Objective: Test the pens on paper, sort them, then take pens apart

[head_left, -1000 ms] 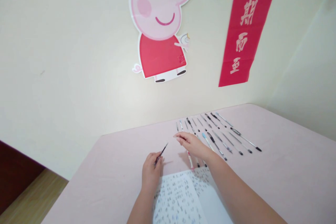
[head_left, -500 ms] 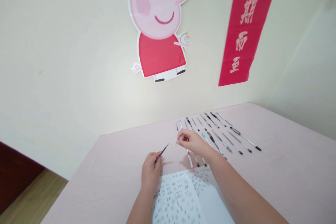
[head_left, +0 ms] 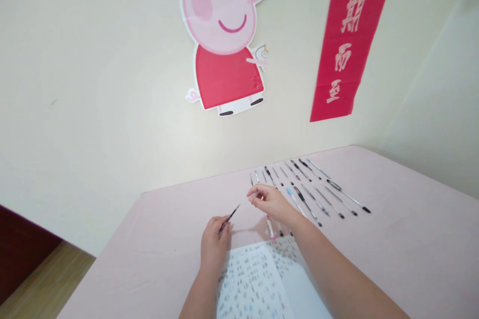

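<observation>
My left hand (head_left: 214,242) rests on the pink table (head_left: 392,239), fingers closed around a thin black pen refill (head_left: 230,217) that points up and to the right. My right hand (head_left: 270,202) hovers just right of the refill's tip, thumb and fingers pinched on a small clear piece that I cannot make out. Under and behind that hand lies a row of several pens (head_left: 310,189), side by side. An open notebook (head_left: 262,284) with handwritten lines sits between my forearms.
The table stands against a cream wall bearing a pink cartoon pig cutout (head_left: 226,35) and a red banner (head_left: 350,35) with characters. At the lower left lie the table's left edge, a wooden floor (head_left: 45,289) and dark furniture.
My right hand lifted from the row of pens and moved left toward the refill's tip, fingers closing into a pinch. The left hand stayed put.
</observation>
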Demonstrator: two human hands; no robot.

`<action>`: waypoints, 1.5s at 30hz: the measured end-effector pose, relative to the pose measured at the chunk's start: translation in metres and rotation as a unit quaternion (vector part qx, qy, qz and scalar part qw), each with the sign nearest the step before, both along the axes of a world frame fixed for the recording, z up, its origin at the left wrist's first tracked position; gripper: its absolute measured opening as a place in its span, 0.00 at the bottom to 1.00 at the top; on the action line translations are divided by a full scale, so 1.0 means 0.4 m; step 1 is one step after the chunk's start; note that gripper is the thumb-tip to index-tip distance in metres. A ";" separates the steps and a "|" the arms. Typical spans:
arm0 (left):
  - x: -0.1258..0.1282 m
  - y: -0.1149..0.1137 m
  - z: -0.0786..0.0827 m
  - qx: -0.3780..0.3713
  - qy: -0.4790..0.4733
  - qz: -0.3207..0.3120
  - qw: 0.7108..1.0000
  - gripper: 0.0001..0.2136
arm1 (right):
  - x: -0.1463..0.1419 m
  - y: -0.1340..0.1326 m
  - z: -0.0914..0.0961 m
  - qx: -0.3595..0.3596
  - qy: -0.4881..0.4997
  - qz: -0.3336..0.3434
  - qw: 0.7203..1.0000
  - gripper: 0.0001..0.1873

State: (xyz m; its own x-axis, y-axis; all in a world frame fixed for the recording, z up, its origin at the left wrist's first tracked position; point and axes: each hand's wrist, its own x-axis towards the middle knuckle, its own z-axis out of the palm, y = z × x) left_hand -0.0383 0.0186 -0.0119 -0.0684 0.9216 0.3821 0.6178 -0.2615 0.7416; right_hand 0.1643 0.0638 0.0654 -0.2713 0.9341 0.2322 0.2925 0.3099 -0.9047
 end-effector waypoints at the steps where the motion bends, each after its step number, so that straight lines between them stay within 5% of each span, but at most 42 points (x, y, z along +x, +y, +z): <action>1: -0.001 0.000 -0.001 -0.002 0.001 0.000 1.000 0.11 | -0.001 0.000 -0.001 0.006 -0.002 0.001 1.000 0.07; 45: 0.005 -0.006 0.017 -0.007 0.021 -0.027 0.999 0.12 | -0.048 -0.021 -0.037 0.050 -0.115 0.038 0.991 0.07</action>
State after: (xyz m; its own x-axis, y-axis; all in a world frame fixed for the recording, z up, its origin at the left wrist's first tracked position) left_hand -0.0364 0.0163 -0.0052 -0.0033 0.9287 0.3709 0.6337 -0.2849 0.7192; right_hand 0.1451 0.0555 0.0506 -0.3973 0.8842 0.2457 0.4601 0.4235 -0.7803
